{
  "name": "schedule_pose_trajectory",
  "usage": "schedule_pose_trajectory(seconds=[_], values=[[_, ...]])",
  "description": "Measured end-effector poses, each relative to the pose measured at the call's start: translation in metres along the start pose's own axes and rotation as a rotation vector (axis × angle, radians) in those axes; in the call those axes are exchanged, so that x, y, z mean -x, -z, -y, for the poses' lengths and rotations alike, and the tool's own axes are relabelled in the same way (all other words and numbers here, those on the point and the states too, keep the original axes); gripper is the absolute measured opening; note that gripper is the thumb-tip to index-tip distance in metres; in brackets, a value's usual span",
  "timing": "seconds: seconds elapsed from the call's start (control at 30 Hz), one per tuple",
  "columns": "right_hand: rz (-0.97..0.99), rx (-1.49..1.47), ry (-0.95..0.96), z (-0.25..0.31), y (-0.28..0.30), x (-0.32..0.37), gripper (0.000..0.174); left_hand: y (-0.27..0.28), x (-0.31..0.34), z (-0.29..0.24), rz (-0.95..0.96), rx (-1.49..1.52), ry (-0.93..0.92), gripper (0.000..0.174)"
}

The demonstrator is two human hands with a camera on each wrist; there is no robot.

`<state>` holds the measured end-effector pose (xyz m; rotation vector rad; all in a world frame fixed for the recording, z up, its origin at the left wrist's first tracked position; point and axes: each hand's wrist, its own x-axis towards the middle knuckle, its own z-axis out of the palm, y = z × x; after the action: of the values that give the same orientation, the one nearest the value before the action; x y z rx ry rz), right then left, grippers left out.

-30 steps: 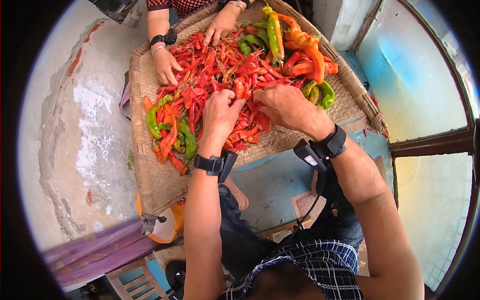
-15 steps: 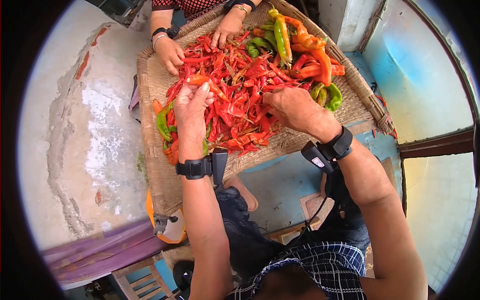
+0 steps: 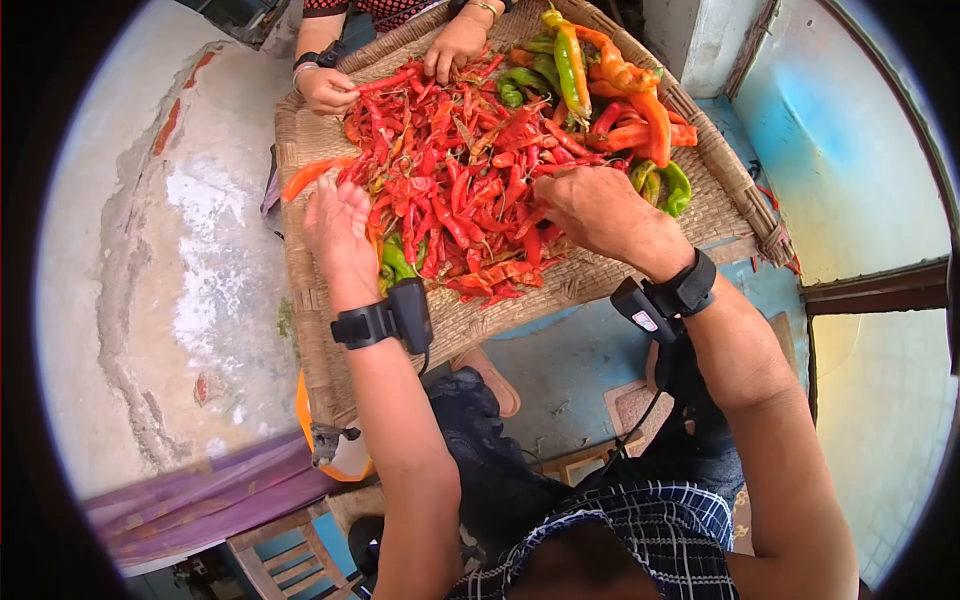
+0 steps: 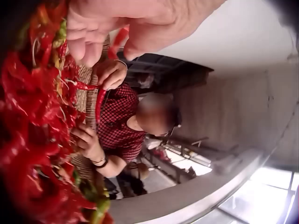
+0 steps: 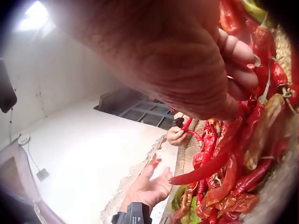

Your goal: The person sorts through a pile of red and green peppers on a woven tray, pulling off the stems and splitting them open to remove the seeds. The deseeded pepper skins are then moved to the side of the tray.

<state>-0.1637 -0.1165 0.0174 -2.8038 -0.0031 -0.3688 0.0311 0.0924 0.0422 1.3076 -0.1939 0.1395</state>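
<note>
In the head view my left hand is over the tray's left side, fingers loosely spread and nothing gripped. Just past its fingertips is an orange-red pepper. My right hand reaches into the right part of the heap of red chili peppers. In the right wrist view its fingers curl down among the peppers, the thumb against a long red chili pepper. The woven tray carries the heap. Green peppers lie beside my left wrist.
Across the tray another person's hand pinches a red pepper; their other hand touches the heap. Larger green and orange peppers are piled at the back right. A rough wall stands left, a window right.
My left hand went from the heap, gripping an orange-red pepper, to the left side and let it go. My right hand stays at the heap. The other person's left-side hand moved back with a red pepper.
</note>
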Motion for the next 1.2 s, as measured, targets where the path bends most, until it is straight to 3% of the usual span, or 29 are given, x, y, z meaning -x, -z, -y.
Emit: schedule_pose_trajectory(seconds=[0.07,0.1,0.17,0.23,0.27,0.3,0.37,0.4,0.47,0.5,0.57,0.6,0.67,0.7,0.77,0.8,0.83,0.87,0.93,0.97,1.07,1.13,1.2], values=[[-0.002,0.002,-0.009,0.000,0.000,0.002,0.012,0.016,0.000,0.003,0.055,-0.169,0.350,0.031],[-0.002,-0.002,-0.010,0.000,0.000,0.003,0.012,0.014,0.008,0.001,0.055,-0.173,0.351,0.031],[-0.017,0.000,-0.001,0.001,0.000,0.001,0.012,-0.007,0.033,-0.001,0.431,-0.611,0.274,0.034],[-0.025,0.007,0.007,0.003,-0.002,0.000,0.012,-0.022,0.052,0.017,0.530,-1.115,-0.144,0.036],[-0.031,0.017,0.013,0.004,-0.002,0.000,0.012,-0.024,0.059,0.021,0.543,-1.380,-0.246,0.039],[-0.030,0.017,0.015,0.005,-0.002,-0.001,0.012,-0.031,0.064,0.018,0.575,-1.441,-0.248,0.033],[-0.011,0.045,0.010,0.007,-0.004,0.000,0.010,-0.022,0.054,0.028,0.627,-1.173,-0.126,0.025],[-0.012,0.041,0.007,0.007,-0.004,0.001,0.010,-0.018,0.049,0.028,0.631,-1.177,-0.126,0.025],[-0.004,0.067,-0.009,0.007,-0.002,0.002,0.010,-0.012,0.039,0.026,0.690,-0.657,0.079,0.020],[-0.003,0.064,-0.009,0.007,0.000,0.001,0.010,-0.010,0.035,0.020,0.690,-0.659,0.081,0.020],[0.083,0.049,-0.023,0.007,0.003,0.002,0.015,-0.009,0.029,0.002,0.504,-0.264,0.132,0.027],[0.083,0.045,-0.022,0.008,0.003,0.001,0.015,-0.010,0.026,0.002,0.503,-0.267,0.133,0.027],[0.117,0.052,-0.025,0.008,0.003,0.000,0.015,-0.014,0.019,0.003,0.035,-0.021,0.023,0.037],[0.117,0.052,-0.025,0.009,0.004,0.000,0.015,-0.007,0.015,0.006,0.034,-0.021,0.022,0.037],[0.111,0.047,-0.027,0.010,0.004,0.000,0.015,0.013,0.009,0.016,0.256,-0.872,-0.049,0.047],[0.110,0.045,-0.027,0.009,0.003,0.001,0.015,0.001,0.028,0.007,0.311,-1.178,-0.241,0.052],[0.100,0.044,-0.014,0.008,0.003,0.001,0.015,-0.005,0.040,0.015,0.351,-1.277,-0.326,0.052],[0.089,0.042,0.002,0.007,0.002,0.001,0.015,-0.017,0.055,0.011,0.453,-1.375,-0.259,0.048],[0.072,0.033,0.010,0.010,0.003,0.000,0.015,-0.022,0.071,0.020,0.614,-1.387,-0.189,0.053],[0.056,0.025,0.010,0.011,0.003,0.000,0.016,-0.017,0.073,0.033,0.658,-1.315,-0.318,0.050],[0.048,0.044,0.006,0.011,0.000,0.000,0.015,-0.021,0.076,0.023,0.702,-1.193,-0.395,0.048],[0.047,0.052,0.004,0.010,-0.001,0.000,0.014,-0.028,0.077,0.011,0.697,-0.909,-0.275,0.049],[0.055,0.048,0.019,0.009,0.000,0.001,0.013,-0.029,0.071,0.001,0.740,-0.821,-0.188,0.045]])
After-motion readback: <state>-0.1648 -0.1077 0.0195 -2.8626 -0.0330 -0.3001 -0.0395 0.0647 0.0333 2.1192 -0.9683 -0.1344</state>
